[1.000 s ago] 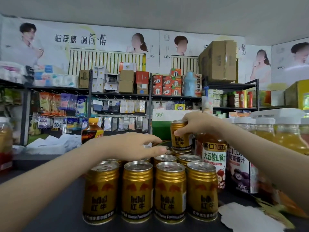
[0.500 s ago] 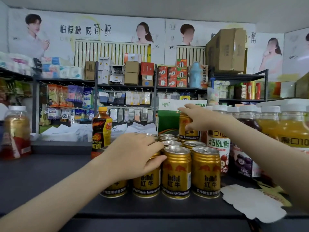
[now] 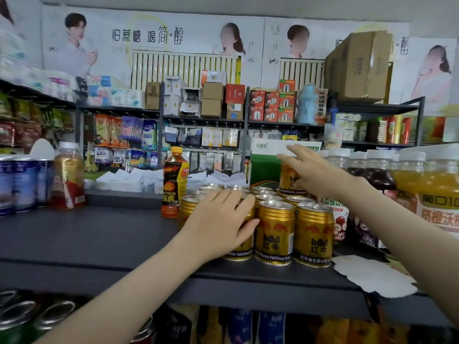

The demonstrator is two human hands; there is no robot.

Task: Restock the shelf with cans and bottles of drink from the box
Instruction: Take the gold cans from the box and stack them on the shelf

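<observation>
Several gold Red Bull cans (image 3: 275, 232) stand in rows on the dark grey shelf (image 3: 99, 234). One more gold can (image 3: 289, 180) stands stacked on the back rows. My left hand (image 3: 218, 224) wraps the front-left gold can (image 3: 244, 244), fingers over its top and thumb on its side, hiding most of it. My right hand (image 3: 315, 175) reaches over the stacked can with fingers straight, touching its right side. The box is out of view.
An orange-capped Tiger bottle (image 3: 173, 184) stands just left of the cans. Juice bottles (image 3: 407, 180) crowd the right. Blue cans (image 3: 22, 184) and a red-labelled bottle (image 3: 68, 180) stand far left. White torn card (image 3: 372, 276) lies at the shelf's front right. More cans fill the shelf below.
My right hand has loosened from its grip on the stacked can, fingers now straight. My left hand slid from the can tops down round the front-left can. The view has pulled back.
</observation>
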